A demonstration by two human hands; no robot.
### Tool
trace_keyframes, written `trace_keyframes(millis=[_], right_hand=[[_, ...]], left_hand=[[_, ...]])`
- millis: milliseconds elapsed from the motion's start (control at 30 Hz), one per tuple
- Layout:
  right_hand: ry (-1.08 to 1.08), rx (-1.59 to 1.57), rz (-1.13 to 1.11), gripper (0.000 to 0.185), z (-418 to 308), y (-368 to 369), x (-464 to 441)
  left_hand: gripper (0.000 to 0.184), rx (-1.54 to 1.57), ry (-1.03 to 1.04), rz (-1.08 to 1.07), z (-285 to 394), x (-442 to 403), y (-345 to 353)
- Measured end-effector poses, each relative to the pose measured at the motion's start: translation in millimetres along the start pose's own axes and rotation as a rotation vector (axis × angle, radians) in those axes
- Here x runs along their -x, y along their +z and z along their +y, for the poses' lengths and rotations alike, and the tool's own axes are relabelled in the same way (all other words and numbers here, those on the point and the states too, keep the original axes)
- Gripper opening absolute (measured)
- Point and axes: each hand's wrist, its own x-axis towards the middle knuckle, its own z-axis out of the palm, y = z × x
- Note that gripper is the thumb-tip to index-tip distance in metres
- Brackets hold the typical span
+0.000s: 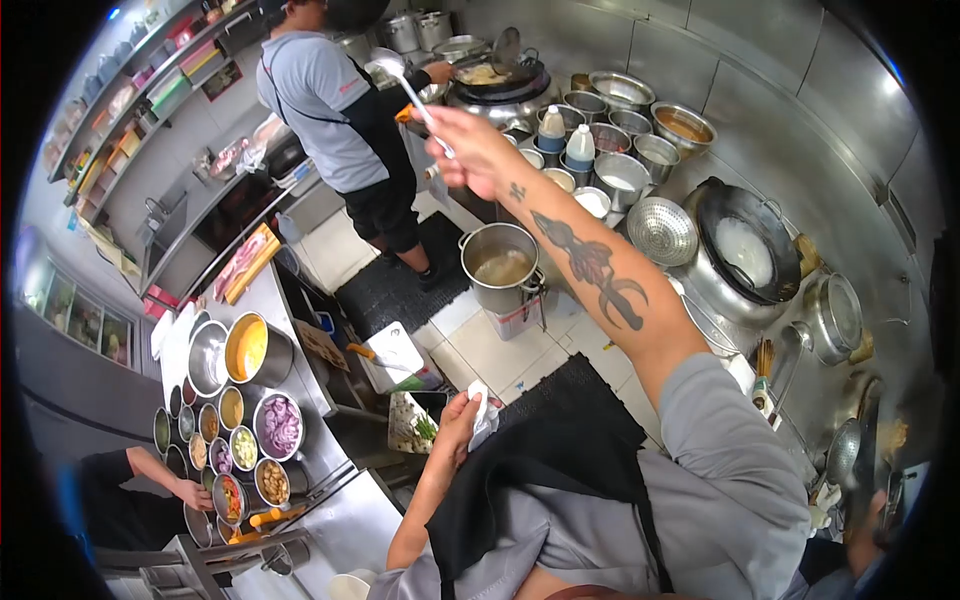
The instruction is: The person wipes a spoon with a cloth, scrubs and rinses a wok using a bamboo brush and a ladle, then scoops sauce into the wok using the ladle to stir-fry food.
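My right hand (472, 150), on the raised tattooed arm, is closed around the handle of a metal spoon (412, 98). The spoon points up and to the left, its bowl near a co-worker's waist in the view. Low in front of my apron, my left hand (458, 422) pinches a crumpled white cloth (480, 410). Beyond the two hands, a large pot (500, 262) with cloudy liquid stands between the counters.
A co-worker (335, 110) stands at a wok (490, 75) ahead. Another wok (745, 245) and metal containers line the right counter. Ingredient bowls (278, 425) fill the left counter, where another person's hand (190, 493) reaches. Black mats (575, 400) lie on the floor.
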Motion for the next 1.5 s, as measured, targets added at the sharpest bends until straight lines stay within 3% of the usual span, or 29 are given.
trace_keyframes(millis=[167, 267, 433, 533, 567, 700, 867, 1000, 1100, 1200, 1467, 1500], right_hand=[[-0.264, -0.100, -0.207, 0.021, -64.5, 66.6, -69.1], [-0.374, -0.031, -0.188, 0.020, -103.6, 117.7, -74.2], [-0.281, -0.092, -0.227, 0.018, -135.8, 179.7, -142.5], [-0.348, -0.001, -0.109, 0.015, -141.8, 229.4, -189.7], [-0.332, -0.100, -0.229, 0.014, -142.8, 237.2, -204.2], [-0.285, -0.200, -0.361, 0.014, -146.9, 266.9, -182.8], [-0.309, -0.068, -0.318, 0.012, -142.7, 268.1, -184.5], [-0.263, 0.104, -0.213, 0.011, -141.9, 268.0, -257.3], [-0.235, 0.125, -0.057, 0.012, -153.8, 256.0, -213.5], [-0.125, -0.057, -0.078, 0.014, -155.9, 247.2, -221.3], [-0.312, -0.036, -0.249, 0.012, -146.6, 204.1, -171.5], [-0.212, -0.041, -0.246, 0.012, -151.2, 192.6, -151.7]], left_hand=[[0.022, 0.005, 0.007, 0.048, 15.5, 14.3, -7.8], [0.022, 0.037, 0.025, 0.070, 11.5, 20.6, -22.7], [0.020, 0.137, 0.067, 0.147, 6.5, 30.9, -40.9], [0.020, 0.144, 0.093, 0.154, 11.1, 41.4, -43.9], [0.020, 0.133, 0.103, 0.162, 11.6, 43.5, -46.0], [0.021, 0.146, 0.135, 0.165, 10.4, 49.4, -53.9], [0.022, 0.141, 0.131, 0.188, 9.3, 49.4, -56.4], [0.021, 0.184, 0.129, 0.157, 9.9, 47.2, -55.8], [0.020, 0.204, 0.100, 0.136, 13.5, 44.9, -53.1], [0.020, 0.214, 0.068, 0.121, 15.3, 42.5, -49.5], [0.020, 0.178, 0.033, 0.110, 15.2, 39.2, -43.3], [0.020, 0.177, 0.037, 0.107, 15.2, 39.4, -43.1]])
